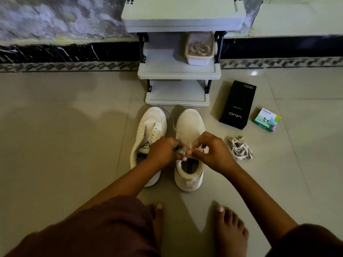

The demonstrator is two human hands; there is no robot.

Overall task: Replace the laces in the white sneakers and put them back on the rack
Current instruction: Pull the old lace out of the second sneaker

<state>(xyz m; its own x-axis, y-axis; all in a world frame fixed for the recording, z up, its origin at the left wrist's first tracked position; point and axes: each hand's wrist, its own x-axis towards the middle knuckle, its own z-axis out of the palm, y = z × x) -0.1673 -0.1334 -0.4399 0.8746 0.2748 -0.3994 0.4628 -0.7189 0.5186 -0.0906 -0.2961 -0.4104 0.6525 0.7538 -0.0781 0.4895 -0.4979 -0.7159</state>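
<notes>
Surface: glossy beige floor tiles (74, 127), dim light, with dark patterned skirting at 12 o'clock. A grey rack (178, 73) stands against it. The white sneakers (191, 125) sit side by side just before the rack, toes to 12 o'clock. The 9 o'clock sneaker (148, 130) shows empty eyelets. The left hand (163, 151) and right hand (213, 151) meet over the other shoe, each pinching a white lace (187, 147). Loose laces (239, 149) lie at 3 o'clock and a black box (235, 106) at 2 o'clock.

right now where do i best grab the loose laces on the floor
Pinch the laces at the middle of the tangle, where the loops cross, coming straight down from above. They lie flat on the floor, so no side offers an edge, and a stray end would probably drag the rest.
</notes>
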